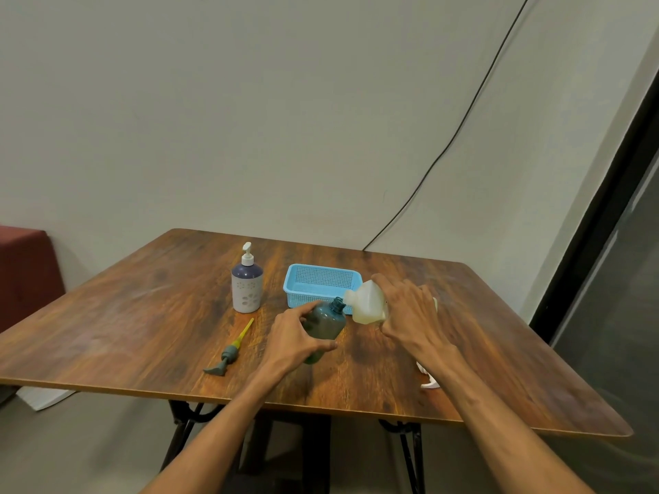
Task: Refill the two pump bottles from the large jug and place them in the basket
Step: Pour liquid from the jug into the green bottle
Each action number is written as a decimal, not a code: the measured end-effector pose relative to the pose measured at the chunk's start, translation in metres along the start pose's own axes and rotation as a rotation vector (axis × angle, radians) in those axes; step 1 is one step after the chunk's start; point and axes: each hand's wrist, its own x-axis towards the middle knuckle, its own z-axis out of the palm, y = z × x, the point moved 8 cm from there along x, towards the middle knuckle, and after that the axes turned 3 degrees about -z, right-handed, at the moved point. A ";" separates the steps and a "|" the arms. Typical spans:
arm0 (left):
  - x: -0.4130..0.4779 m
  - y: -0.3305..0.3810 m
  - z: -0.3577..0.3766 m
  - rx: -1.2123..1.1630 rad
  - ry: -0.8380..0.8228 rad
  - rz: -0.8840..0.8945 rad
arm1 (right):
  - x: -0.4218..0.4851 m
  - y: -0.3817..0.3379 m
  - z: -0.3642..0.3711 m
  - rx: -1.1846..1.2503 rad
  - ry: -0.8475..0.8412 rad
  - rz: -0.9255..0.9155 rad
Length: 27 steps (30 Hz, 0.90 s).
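Left hand (292, 336): fingers and thumb wrapped round the dark bottle (326, 320), holding it tilted above the surface (142, 315), open neck up and to the right. 
Right hand (410, 315): gripping the jug (367, 303), which is tipped on its side with its spout just beside the dark bottle's neck. Pale liquid is visible in the jug. 
Basket (321, 279): blue, behind both hands. 
White bottle (246, 287): upright, pump fitted, left of the basket. 
Loose pump (230, 352): lying flat left of the left hand, yellow tube pointing away. 
White item (429, 384): partly hidden by the right forearm, unidentifiable.
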 end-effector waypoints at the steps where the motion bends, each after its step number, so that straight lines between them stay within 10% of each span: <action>1: 0.000 0.000 0.000 -0.001 -0.001 -0.002 | 0.000 0.000 0.000 0.000 -0.002 -0.001; 27: -0.001 0.001 0.001 0.005 0.011 0.002 | -0.002 -0.003 -0.006 -0.034 -0.010 0.001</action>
